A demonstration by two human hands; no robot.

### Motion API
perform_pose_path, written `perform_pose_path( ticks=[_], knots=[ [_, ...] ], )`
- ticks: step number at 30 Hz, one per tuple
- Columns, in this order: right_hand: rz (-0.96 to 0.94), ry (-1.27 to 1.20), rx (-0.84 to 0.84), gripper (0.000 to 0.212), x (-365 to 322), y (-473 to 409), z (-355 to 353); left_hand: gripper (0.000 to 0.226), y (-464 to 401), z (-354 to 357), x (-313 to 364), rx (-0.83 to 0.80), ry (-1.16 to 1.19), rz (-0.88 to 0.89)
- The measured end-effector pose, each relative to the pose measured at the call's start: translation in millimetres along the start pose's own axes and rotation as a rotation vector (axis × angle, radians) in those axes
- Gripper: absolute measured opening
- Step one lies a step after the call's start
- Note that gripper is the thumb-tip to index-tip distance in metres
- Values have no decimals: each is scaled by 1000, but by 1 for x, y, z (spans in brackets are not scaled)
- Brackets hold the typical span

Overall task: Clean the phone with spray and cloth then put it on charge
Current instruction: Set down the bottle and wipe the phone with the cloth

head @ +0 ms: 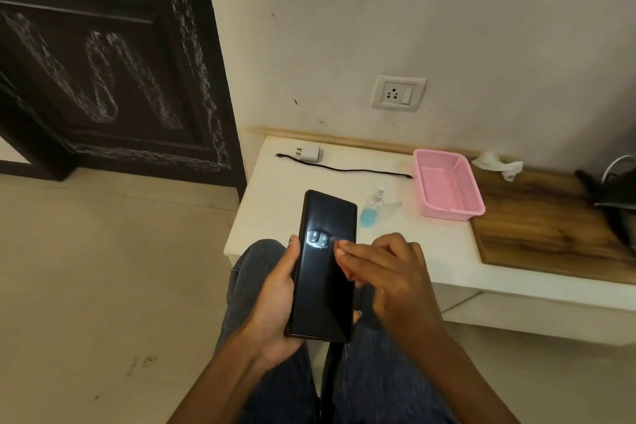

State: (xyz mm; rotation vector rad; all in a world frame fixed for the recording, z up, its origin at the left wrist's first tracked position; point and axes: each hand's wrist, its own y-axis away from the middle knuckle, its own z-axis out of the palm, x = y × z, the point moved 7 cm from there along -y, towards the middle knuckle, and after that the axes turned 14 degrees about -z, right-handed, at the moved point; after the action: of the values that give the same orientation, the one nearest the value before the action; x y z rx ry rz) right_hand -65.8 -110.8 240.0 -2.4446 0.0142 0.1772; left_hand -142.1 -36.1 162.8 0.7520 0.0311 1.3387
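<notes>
Phone point(325, 268) sits upright over my lap, screen dark, catching a glare patch. Left hand point(275, 299) has its grip wrapped round the phone's left edge and lower back. Right hand point(389, 272) holds nothing; fingers loosely bent, tips touching the screen's right side.

Spray bottle point(373, 206) stands on the white worktop point(275, 217) at 1 o'clock from the phone, just beyond it. Charger plug point(311, 153) and black cable point(344, 169) lie at 12 o'clock, below the wall socket point(398, 93). White cloth point(497, 165) lies crumpled at 2 o'clock, past the pink basket point(447, 184).

Risks, as I judge them: a one-hand hold on a slick glass body could slip over the hard floor once I reach for the bottle. Bare fingertips smear the screen. Spraying heavily could leave a wet port before charging.
</notes>
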Motion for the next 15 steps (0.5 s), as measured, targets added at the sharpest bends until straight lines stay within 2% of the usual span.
perform_pose_path(
  ticks=[4, 11, 15],
  knots=[
    [106, 25, 29, 37, 13, -3, -3, 61, -2, 4, 1, -11, -2, -5],
    [9, 57, 37, 29, -1, 6, 1, 62, 1, 0, 8, -16, 4, 14],
    [82, 65, 98, 31, 20, -8, -2, 65, 0, 6, 7, -34, -18, 17]
  ],
)
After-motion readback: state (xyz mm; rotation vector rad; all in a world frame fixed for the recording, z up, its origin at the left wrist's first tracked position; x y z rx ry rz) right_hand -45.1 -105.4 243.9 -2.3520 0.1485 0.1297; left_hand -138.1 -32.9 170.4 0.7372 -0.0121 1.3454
